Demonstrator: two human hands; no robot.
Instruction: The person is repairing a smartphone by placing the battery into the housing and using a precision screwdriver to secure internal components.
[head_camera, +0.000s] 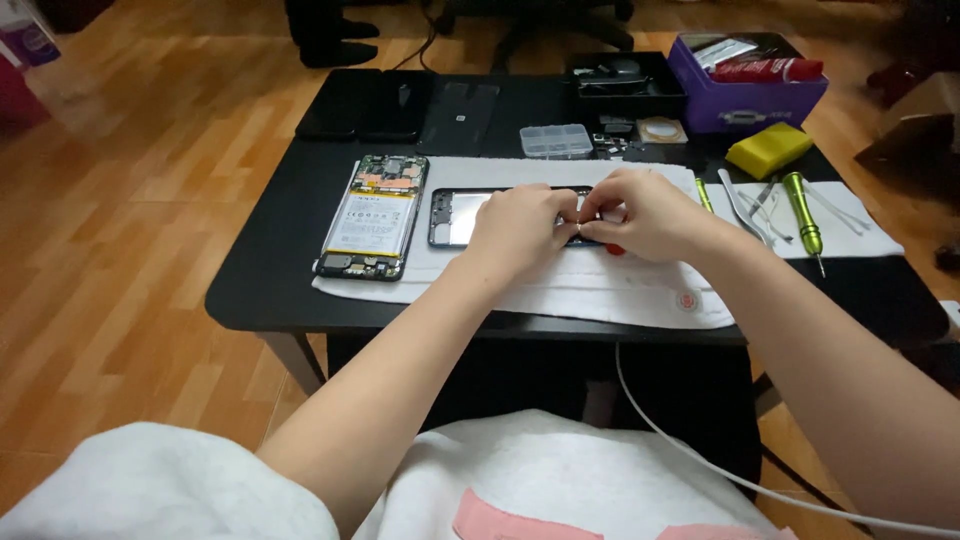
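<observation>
While its long axis runs left-right, both hands (580, 222) seemingly pinch the phone frame (462, 215) (each grip clenched).

A purple cardboard box (745, 95) is sitting at the far right corner of the counter (270, 270), its top open, with a red tube and silvery packets lying inside. A black open box (625, 85) is standing just left of it. A white and yellow label (368, 218) is covering the battery of the opened phone (373, 217) lying on the white cloth. Two dark screens (365, 103) are lying flat at the far left. A purple and white package (25, 35) is standing on the floor, top left.
</observation>
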